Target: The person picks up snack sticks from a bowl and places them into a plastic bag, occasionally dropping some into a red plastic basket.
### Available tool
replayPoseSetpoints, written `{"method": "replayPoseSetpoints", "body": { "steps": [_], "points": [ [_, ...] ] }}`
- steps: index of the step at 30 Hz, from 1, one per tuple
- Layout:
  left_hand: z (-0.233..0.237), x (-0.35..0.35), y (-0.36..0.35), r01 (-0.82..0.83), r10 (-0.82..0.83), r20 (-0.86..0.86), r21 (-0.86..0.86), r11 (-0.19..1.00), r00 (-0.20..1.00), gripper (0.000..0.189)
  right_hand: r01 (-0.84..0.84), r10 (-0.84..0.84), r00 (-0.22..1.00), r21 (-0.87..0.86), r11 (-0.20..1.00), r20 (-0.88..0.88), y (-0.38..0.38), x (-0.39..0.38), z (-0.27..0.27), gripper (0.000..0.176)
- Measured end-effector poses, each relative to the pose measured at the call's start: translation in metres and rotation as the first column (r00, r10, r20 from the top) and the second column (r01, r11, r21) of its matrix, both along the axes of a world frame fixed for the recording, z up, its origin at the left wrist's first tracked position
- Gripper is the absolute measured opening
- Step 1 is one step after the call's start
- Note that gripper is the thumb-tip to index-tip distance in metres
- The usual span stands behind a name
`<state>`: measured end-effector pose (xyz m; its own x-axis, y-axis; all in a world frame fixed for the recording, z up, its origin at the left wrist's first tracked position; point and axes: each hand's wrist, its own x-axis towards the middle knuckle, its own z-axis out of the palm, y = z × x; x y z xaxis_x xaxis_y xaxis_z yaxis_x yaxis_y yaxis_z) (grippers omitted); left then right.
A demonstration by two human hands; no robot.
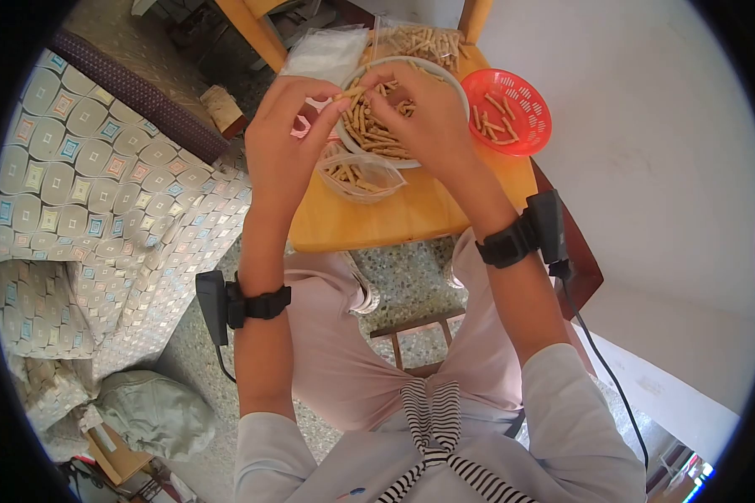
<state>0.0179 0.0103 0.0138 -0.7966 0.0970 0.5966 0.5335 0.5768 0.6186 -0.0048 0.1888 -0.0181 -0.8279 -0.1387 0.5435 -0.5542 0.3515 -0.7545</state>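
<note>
A small yellow wooden surface (411, 214) stands over a terrazzo floor (403, 281), with a white bowl (459, 85) at its far end. The bowl holds a heap of snack sticks (376, 138). The left hand (283, 147) pinches a single stick (350, 90) between thumb and forefinger at the bowl's left rim. The right hand (424, 117) is bunched narrow over the heap; I cannot tell whether it grips any. A clear plastic bag (362, 176) lies open just in front of the bowl, and a red basket (549, 126) sits to the bowl's right. The sticks look light, dry and brittle – best pinched gently at mid-length, not squeezed.
</note>
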Motion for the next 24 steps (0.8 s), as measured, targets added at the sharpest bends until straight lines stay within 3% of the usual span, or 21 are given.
{"method": "replayPoseSetpoints", "body": {
  "steps": [3, 6, 8, 15, 21, 23, 24],
  "points": [
    [-0.003, -0.002, -0.005, -0.049, 0.05, 0.053, -0.029, 0.998, 0.997, 0.015, 0.051, -0.053, 0.997, -0.044, 0.998, -0.06, -0.001, 0.0, 0.004, 0.015],
    [-0.007, -0.001, -0.003, -0.038, 0.038, 0.192, -0.006, 0.999, 0.981, 0.016, -0.004, -0.008, 0.997, -0.151, 0.989, -0.077, 0.0, -0.001, 0.005, 0.015],
    [-0.008, 0.0, 0.002, -0.028, 0.032, 0.196, -0.021, 0.999, 0.98, 0.016, -0.103, 0.097, 0.995, -0.221, 0.97, -0.039, -0.001, 0.0, 0.005, 0.015],
    [-0.012, 0.0, 0.003, 0.002, 0.019, 0.18, -0.114, 0.993, 0.984, 0.022, -0.223, 0.206, 0.969, -0.124, 0.967, -0.134, -0.009, -0.002, -0.003, 0.015],
    [-0.005, 0.001, 0.003, -0.048, 0.068, 0.18, -0.111, 0.993, 0.981, 0.018, -0.204, 0.195, 0.976, -0.103, 0.973, -0.094, -0.006, -0.001, 0.0, 0.016],
    [-0.001, 0.001, 0.0, -0.058, 0.07, 0.179, -0.075, 0.996, 0.981, 0.016, -0.102, 0.122, 0.987, -0.181, 0.978, 0.105, -0.004, 0.001, 0.003, 0.014],
    [0.0, 0.001, -0.003, -0.066, 0.072, 0.179, -0.038, 0.997, 0.981, 0.014, -0.102, 0.122, 0.987, -0.181, 0.978, 0.105, -0.002, 0.0, 0.003, 0.014]
  ]
}}
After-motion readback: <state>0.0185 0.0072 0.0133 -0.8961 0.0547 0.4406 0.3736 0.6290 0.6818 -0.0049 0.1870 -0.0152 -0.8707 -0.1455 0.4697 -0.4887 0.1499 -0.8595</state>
